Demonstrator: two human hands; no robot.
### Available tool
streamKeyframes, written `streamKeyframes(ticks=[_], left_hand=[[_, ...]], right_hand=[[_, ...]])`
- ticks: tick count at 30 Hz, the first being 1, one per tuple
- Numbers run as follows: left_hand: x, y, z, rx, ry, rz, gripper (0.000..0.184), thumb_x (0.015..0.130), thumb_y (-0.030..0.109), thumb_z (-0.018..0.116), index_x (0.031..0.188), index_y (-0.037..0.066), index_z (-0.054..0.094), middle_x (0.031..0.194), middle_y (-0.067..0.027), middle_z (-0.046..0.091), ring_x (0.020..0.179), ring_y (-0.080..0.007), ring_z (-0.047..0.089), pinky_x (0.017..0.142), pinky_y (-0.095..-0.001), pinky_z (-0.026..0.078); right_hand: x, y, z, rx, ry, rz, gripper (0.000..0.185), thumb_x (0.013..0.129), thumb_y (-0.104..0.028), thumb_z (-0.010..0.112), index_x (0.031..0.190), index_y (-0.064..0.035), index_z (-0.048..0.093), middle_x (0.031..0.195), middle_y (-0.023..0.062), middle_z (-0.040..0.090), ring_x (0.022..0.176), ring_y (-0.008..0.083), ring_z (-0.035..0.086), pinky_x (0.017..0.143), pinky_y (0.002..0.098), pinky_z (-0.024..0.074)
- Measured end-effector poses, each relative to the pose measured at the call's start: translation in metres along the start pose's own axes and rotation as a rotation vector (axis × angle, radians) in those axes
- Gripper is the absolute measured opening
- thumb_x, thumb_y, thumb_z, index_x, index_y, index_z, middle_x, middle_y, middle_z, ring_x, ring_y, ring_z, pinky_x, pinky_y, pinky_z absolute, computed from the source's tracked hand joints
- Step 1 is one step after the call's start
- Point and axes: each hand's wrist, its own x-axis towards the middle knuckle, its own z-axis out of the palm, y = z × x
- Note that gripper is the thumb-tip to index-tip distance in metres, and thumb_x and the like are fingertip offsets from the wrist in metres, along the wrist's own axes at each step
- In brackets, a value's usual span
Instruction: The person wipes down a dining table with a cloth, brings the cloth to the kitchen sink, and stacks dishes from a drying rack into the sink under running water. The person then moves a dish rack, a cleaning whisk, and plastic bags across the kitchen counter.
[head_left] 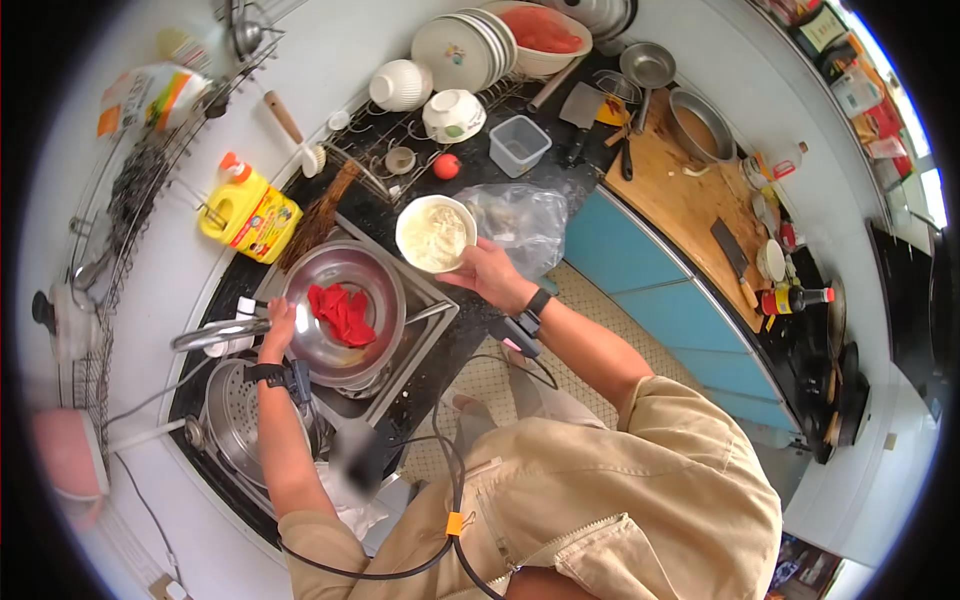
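My right hand (490,275) is closed on the rim of a white bowl (408,240) holding a pale, flour-like powder (437,235). The bowl is held upright above the dark counter beside the sink. My left hand (278,330) is at the left rim of a metal basin (385,275), closed around the end of a curved silver faucet (215,335); its fingers are partly hidden. Inside the basin, which sits in the sink (425,300), lies a crumpled red cloth (342,315).
A metal colander (230,410) stands near my left forearm. Behind the sink is a yellow bottle (255,220). On the counter are a clear plastic bag (525,225), a plastic container (519,146) and a red ball-shaped item (446,167). A cleaver (731,246) lies on the wooden board (680,195).
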Motion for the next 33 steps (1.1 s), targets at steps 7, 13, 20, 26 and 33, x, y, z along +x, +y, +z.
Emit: streamKeyframes(ticks=[7,13,20,26,33], left_hand=[[0.021,-0.025,0.016,-0.282,0.196,-0.027,0.062,0.103,0.044,0.04,0.145,-0.002,0.041,0.151,-0.0218,0.04,0.146,-0.0327,0.029,0.121,-0.0379,0.018],[-0.068,0.037,-0.003,-1.429,0.144,-0.288,0.049,0.099,0.027,0.056,0.144,0.014,0.044,0.143,-0.0077,0.047,0.126,-0.0241,0.048,0.105,-0.0371,0.04],[-0.127,0.153,-0.004,-1.964,0.055,-0.247,0.042,0.103,0.026,0.047,0.137,0.002,0.041,0.146,-0.0233,0.039,0.135,-0.0373,0.04,0.116,-0.052,0.033],[-0.127,0.202,0.011,-2.023,0.141,-0.309,0.051,0.106,0.035,0.038,0.142,-0.002,0.035,0.149,-0.0247,0.035,0.14,-0.0412,0.033,0.116,-0.0551,0.031],[-0.134,0.204,0.041,-2.011,0.221,-0.457,0.049,0.106,0.033,0.037,0.143,0.001,0.03,0.142,-0.0252,0.042,0.136,-0.0456,0.037,0.115,-0.0587,0.032]], right_hand=[[-0.068,-0.112,-0.033,-0.045,-0.035,-0.006,0.039,0.092,0.004,0.05,0.131,0.0043,0.046,0.131,0.0192,0.055,0.116,0.0318,0.06,0.097,0.0438,0.0558],[-0.082,-0.166,-0.156,-0.032,0.201,-0.238,0.039,0.094,0.002,0.05,0.133,0.0027,0.047,0.125,0.0189,0.061,0.11,0.0318,0.065,0.091,0.0425,0.059],[-0.067,-0.193,-0.337,-0.053,0.403,-0.443,0.043,0.09,0.004,0.046,0.133,0.0035,0.045,0.127,0.0215,0.058,0.113,0.0358,0.062,0.094,0.0436,0.058],[-0.039,-0.203,-0.46,0.204,0.469,-0.472,0.05,0.09,0.004,0.048,0.137,0.0104,0.033,0.133,0.0323,0.049,0.12,0.0455,0.055,0.098,0.0428,0.0566],[-0.041,-0.213,-0.467,0.42,0.422,-0.372,0.047,0.097,-0.002,0.043,0.139,0.014,0.027,0.132,0.033,0.049,0.124,0.0436,0.053,0.098,0.0349,0.0572]])
